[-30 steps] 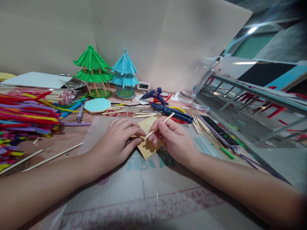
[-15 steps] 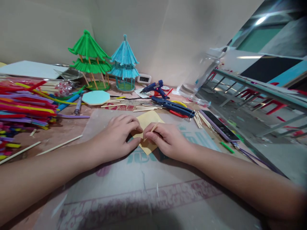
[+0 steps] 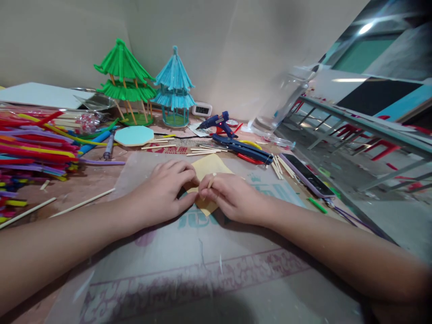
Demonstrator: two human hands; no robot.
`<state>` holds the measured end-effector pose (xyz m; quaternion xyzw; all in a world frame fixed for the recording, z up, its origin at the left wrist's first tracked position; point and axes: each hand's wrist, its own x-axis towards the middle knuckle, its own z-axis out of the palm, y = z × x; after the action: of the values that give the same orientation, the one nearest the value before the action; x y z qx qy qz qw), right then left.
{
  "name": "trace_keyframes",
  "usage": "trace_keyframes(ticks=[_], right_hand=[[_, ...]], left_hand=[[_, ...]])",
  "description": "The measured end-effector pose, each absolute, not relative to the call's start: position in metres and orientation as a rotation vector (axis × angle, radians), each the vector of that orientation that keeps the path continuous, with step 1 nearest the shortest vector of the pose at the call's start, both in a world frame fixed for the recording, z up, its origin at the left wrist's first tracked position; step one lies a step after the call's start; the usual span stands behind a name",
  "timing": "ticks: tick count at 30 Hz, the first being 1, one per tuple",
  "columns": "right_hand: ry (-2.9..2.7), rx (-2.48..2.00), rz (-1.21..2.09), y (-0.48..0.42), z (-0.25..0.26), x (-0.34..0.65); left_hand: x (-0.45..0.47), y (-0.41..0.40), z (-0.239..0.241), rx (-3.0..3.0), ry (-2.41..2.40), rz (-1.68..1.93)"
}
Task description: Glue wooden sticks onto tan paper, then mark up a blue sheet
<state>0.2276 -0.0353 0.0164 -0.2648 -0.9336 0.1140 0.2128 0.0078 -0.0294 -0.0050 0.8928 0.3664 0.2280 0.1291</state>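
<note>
My right hand [image 3: 232,194] is closed in a pinch around a short thin wooden stick [image 3: 211,181], whose upper end pokes out above the fingers. Under both hands lies a square yellow paper sheet [image 3: 211,165], turned so one corner points towards me. My left hand [image 3: 172,189] holds the sheet's left side, thumb and fingers curved and pressing on it. The fingertips of the two hands almost meet over the sheet. The stick's lower end is hidden by the right fingers.
Behind stand a green pagoda model [image 3: 124,85], a blue one [image 3: 174,90], a glue gun [image 3: 219,122] and blue-handled cutters [image 3: 239,148]. Colourful pipe cleaners [image 3: 37,148] pile up at left. A phone [image 3: 306,173] lies right, near sticks and a clear jug [image 3: 278,105].
The right hand has shifted slightly left, closer to the left fingers, and the stick now stands more upright. The left hand has stayed on the yellow sheet.
</note>
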Motion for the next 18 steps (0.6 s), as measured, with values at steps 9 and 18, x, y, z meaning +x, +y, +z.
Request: trace_keyframes(ticks=[9,18], right_hand=[[-2.577,-0.728,0.311,-0.0343,0.0184,0.226],[-2.58,-0.793,0.286,-0.0341,0.0172,0.2235]], left_hand=[[0.0082,-0.0284,-0.0067,2.614,1.072,0.675],[0.0073,-0.0268,-0.008,2.617,1.083,0.656]])
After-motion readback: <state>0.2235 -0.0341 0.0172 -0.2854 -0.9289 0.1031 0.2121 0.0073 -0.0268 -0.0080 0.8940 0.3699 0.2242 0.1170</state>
